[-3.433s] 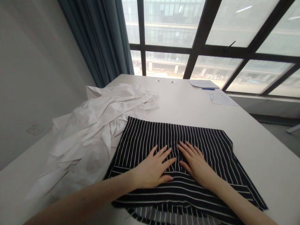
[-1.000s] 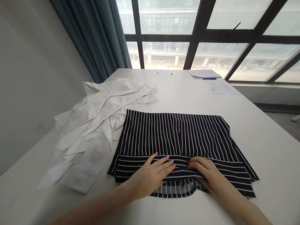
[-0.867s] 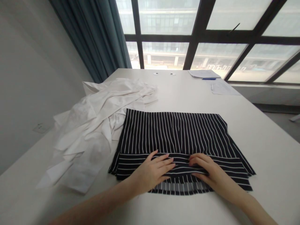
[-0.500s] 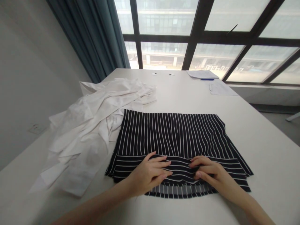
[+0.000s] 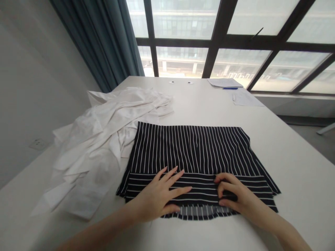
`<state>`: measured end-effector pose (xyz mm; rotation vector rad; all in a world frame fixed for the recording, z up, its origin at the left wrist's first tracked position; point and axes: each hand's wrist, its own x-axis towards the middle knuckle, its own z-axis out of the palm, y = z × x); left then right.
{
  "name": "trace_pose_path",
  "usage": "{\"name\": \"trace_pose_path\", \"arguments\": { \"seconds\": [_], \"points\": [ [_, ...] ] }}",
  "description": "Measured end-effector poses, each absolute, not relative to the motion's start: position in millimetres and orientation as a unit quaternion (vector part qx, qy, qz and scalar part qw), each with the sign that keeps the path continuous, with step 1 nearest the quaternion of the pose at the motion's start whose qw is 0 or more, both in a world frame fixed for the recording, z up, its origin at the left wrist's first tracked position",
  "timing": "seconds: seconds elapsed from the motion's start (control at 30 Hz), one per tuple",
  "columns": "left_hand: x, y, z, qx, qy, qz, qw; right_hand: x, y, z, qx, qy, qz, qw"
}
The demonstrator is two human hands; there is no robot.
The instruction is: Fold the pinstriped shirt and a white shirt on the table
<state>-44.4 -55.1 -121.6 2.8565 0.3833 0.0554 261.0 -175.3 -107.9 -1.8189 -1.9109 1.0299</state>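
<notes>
A black cloth piece with white stripes (image 5: 193,150) lies spread on the table. Its stripes run lengthwise, and a band with crosswise stripes (image 5: 201,188) lies over its near part. My left hand (image 5: 162,195) rests flat on the band's left half, fingers spread. On the band's right half, my right hand (image 5: 235,195) has its fingers curled, with fingertips at the upper edge and the thumb by the lower edge, gripping the fabric. Below the band, a curved edge of the cloth shows its greyish inner side.
Crumpled white fabric (image 5: 99,132) is heaped on the left of the white table (image 5: 282,160). Papers (image 5: 225,82) and a blue pen (image 5: 230,88) lie at the far right. Two small white items sit near the far edge. A blue curtain (image 5: 104,42) and windows stand behind.
My left hand has spread its fingers wider and shifted slightly left. My right hand has curled its fingers more tightly at the band. The band lies straighter between them.
</notes>
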Motion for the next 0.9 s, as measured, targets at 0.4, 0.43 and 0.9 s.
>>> {"name": "trace_pose_path", "arguments": {
  "seconds": [0.4,0.43,0.9],
  "points": [
    [-140,-45,-148,0.864,0.446,0.226,0.067,361,-206,-98,-0.851,-0.460,0.168,0.190],
    [-144,-45,-148,0.847,0.469,0.240,0.067,366,-208,-99,-0.861,-0.439,0.170,0.192],
    [-134,-58,-128,0.746,0.578,0.264,0.199,365,-216,-118,-0.843,-0.302,0.325,0.306]
  ]
}}
